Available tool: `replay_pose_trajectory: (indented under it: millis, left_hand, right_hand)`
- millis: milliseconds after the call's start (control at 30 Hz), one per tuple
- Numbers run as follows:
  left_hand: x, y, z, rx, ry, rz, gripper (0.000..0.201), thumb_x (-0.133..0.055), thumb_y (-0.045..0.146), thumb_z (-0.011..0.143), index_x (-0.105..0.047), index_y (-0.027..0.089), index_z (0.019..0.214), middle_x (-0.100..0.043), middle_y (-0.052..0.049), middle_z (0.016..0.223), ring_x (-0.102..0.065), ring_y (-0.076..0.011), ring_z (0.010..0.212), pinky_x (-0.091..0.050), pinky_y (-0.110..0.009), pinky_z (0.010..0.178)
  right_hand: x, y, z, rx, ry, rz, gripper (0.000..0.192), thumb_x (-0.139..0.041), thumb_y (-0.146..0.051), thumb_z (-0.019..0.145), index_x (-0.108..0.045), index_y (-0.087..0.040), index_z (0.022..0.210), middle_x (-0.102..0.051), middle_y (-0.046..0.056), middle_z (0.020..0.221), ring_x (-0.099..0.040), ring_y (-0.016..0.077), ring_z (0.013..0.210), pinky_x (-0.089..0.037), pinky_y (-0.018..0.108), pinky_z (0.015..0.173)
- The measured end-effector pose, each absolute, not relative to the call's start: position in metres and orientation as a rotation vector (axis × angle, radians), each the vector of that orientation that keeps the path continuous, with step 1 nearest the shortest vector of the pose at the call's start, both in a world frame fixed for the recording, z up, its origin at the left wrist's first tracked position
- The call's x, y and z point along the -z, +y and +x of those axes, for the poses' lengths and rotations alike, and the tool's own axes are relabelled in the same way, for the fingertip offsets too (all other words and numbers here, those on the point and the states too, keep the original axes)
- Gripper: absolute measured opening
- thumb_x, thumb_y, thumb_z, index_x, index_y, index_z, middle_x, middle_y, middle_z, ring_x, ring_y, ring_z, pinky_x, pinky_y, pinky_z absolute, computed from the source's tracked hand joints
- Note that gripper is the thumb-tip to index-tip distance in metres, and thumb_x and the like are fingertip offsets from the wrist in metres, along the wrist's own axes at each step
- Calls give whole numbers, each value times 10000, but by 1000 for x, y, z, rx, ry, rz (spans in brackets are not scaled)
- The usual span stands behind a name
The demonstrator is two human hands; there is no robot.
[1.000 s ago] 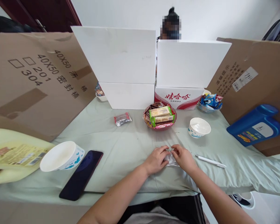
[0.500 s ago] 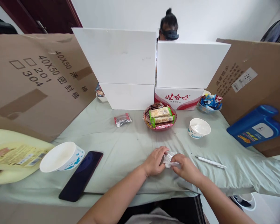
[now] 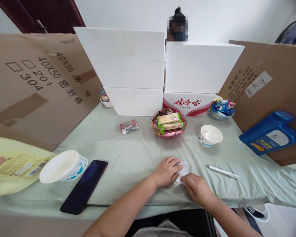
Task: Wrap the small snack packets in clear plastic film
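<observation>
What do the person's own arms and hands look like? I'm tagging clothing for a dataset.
Both forearms are bare, no sleeves in view. The left hand and right hand wear no gloves; no rings, watch or bracelets show. Fingernails look short and unpainted.

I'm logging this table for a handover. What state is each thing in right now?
clear wrapper: crumpled, pinched between both hands
left hand: on the wrapper
right hand: on the wrapper
red snack bowl: full
small white bowl: upright, empty
large white bowl: tipped
phone: screen dark
blue jug: lying down
</observation>
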State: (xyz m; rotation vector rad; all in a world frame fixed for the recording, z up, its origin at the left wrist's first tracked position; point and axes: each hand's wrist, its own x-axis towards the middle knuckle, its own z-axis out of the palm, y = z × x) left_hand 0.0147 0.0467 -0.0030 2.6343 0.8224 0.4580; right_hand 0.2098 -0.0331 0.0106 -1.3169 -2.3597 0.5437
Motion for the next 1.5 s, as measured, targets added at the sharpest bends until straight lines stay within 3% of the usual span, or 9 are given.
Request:
replay_pose_trajectory:
  millis: [267,400,533,667,1033,1167,1267,1367,1500]
  left_hand:
    - [15,51,9,-687,794,2434,759,-480,82,782,-176,211,1465,-393,-133,1463,-391,-254,1340,-393,-481,1050]
    - [16,53,7,-779,767,2389,695,-443,29,760,-266,180,1416,-404,-144,1434,-381,-243,1345,-409,-461,1055]
    - [10,52,7,-782,794,2333,413,-462,61,801,-498,177,1196,-444,-143,1378,-466,-250,1263,-441,-439,1023]
    - [6,50,9,-707,829,2356,189,-554,159,836,-586,187,1021,-477,-122,1339,-543,-248,1142,-466,-436,986]
    - [11,48,14,-797,949,2360,239,-583,100,667,-530,193,881,-536,-122,1186,-477,-297,1157,-450,-490,982]
    - [13,48,14,-806,955,2343,281,-580,100,646,-505,200,898,-520,-120,1182,-479,-299,1149,-450,-490,976]
    - [12,48,12,-857,939,2318,338,-573,105,656,-482,200,967,-498,-126,1205,-477,-289,1156,-457,-476,970]
    - [9,46,9,-1031,911,2273,274,-506,89,724,-477,196,975,-531,-114,1118,-519,-247,1067,-482,-434,907]
    - [4,45,8,-1128,840,2294,190,-437,77,783,-514,205,900,-584,-64,909,-546,-217,893,-484,-398,815]
  right_hand:
    - [-1,5,190,-421,-2091,-1932,236,-361,-267,984,-585,-204,1022,-690,57,981,-656,181,831,-404,257,664]
    - [0,11,182,-363,-2077,-2043,208,-372,-264,982,-569,-199,963,-689,55,927,-654,177,757,-352,260,597]
    - [-1,13,178,-329,-2087,-2111,180,-381,-254,979,-546,-203,926,-690,43,884,-656,170,739,-318,258,569]
    - [-2,15,176,-309,-2110,-2148,178,-375,-253,983,-536,-200,928,-694,45,845,-665,178,729,-305,265,552]
    - [-6,17,198,-152,-2033,-2257,220,-447,-391,958,-540,-192,976,-675,90,865,-655,210,677,-364,280,558]
    - [-12,16,215,-79,-2029,-2194,193,-415,-278,965,-577,-184,1015,-646,105,968,-637,219,842,-437,311,719]
    - [-14,9,210,-96,-2256,-1832,240,-383,-229,973,-603,-209,1065,-624,82,1040,-566,209,992,-418,320,878]
    - [-9,1,195,-106,-2463,-1543,302,-414,-171,945,-578,-219,1193,-605,86,1115,-526,219,979,-421,339,871]
    - [-5,-1,182,-50,-2534,-1633,438,-465,-147,907,-488,-249,1332,-567,89,1210,-500,246,990,-418,367,837]
